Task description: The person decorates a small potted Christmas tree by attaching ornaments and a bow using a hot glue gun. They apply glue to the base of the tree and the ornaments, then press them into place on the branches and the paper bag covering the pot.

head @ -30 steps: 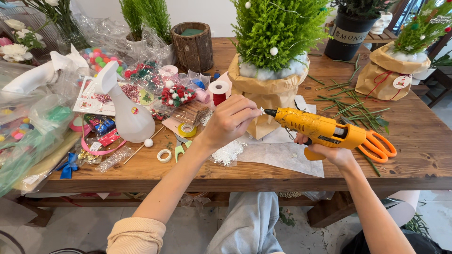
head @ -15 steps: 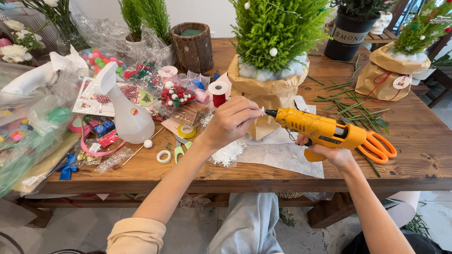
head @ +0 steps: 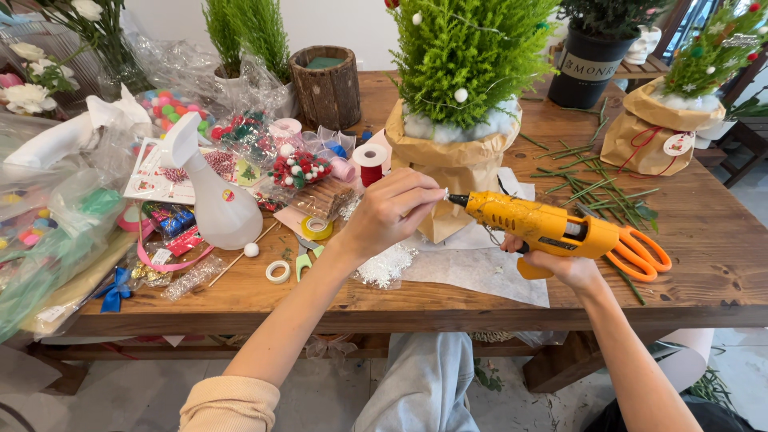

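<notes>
Glue gun (head: 538,228), yellow, sits just right of table centre, gripped in my right hand (head: 560,264), nozzle pointing toward nine o'clock. My left hand (head: 392,212) pinches a tiny white bead (head: 446,193) at the nozzle tip. Orange scissors (head: 640,252) lie at three o'clock; the paper-wrapped small tree (head: 460,72) stands at twelve.

Left arm reaches up from the lower left, sleeve pushed to the elbow, forearm bare. The left hand (head: 392,212) curls, fingertips pinched together at its right edge. Right arm comes in from the lower right; the right hand (head: 560,262) wraps closed in a grip, wrist straight.
</notes>
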